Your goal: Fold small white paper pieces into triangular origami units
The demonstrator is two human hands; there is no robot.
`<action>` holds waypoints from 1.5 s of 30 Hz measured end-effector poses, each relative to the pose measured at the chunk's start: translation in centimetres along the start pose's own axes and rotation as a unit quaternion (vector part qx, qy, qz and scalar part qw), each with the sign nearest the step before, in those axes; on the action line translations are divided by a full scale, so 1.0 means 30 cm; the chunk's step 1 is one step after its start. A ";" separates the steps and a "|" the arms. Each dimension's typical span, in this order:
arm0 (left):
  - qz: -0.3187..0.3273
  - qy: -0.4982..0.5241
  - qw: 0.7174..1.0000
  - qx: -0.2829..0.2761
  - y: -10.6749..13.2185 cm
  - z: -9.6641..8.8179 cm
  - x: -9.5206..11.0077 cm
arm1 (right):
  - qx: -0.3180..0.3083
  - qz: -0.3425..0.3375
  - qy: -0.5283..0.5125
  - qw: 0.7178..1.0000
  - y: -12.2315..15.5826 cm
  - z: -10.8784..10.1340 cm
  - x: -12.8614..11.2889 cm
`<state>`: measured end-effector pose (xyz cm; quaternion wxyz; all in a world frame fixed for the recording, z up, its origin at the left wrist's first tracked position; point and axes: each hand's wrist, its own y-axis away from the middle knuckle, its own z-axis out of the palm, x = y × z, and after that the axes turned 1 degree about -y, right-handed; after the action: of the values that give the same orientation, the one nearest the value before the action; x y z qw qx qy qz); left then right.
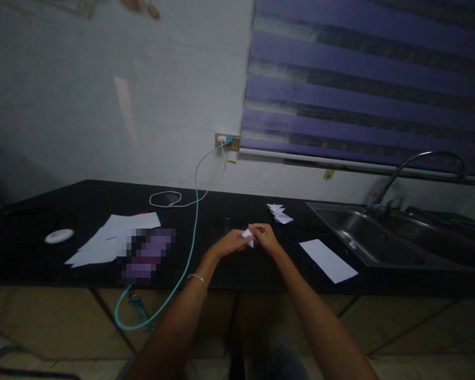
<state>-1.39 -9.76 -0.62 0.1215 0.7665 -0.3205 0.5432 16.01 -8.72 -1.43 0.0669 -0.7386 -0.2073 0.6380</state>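
A small piece of folded white paper [248,235] is pinched between both hands above the dark countertop. My left hand [233,242] closes on its left side, and my right hand [263,236] grips it from the upper right with curled fingers. Part of the paper is hidden behind the fingers, so its exact shape is unclear. Just behind my right hand lie several folded white paper pieces [279,213] with pointed corners. To the right of that hand, a flat white paper strip [328,260] rests on the counter.
A steel sink [354,232] with a curved faucet [415,163] is at the right. White sheets [106,237], a blurred purple item [150,256] and a round white object [59,236] lie left. A teal cable [196,211] loops from the wall outlet [235,142] over the counter's front edge.
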 end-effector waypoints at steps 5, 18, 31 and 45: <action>0.003 0.011 1.000 0.018 -0.001 -0.008 0.000 | 0.019 -0.002 0.008 1.000 -0.002 0.004 -0.009; -0.015 -0.003 0.999 0.038 0.005 -0.005 0.014 | 0.121 -0.013 -0.007 0.993 -0.007 -0.011 -0.016; 0.025 0.076 0.995 0.061 -0.022 -0.005 -0.024 | 0.111 0.060 -0.157 0.979 -0.021 0.002 -0.009; 0.045 0.066 0.992 0.096 -0.044 -0.003 -0.052 | 0.115 0.104 -0.192 0.969 -0.014 0.006 -0.042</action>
<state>-0.96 -8.14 -1.79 0.0435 0.7218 -0.2922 0.6259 15.61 -8.87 -0.17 0.0439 -0.6070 -0.0635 0.7909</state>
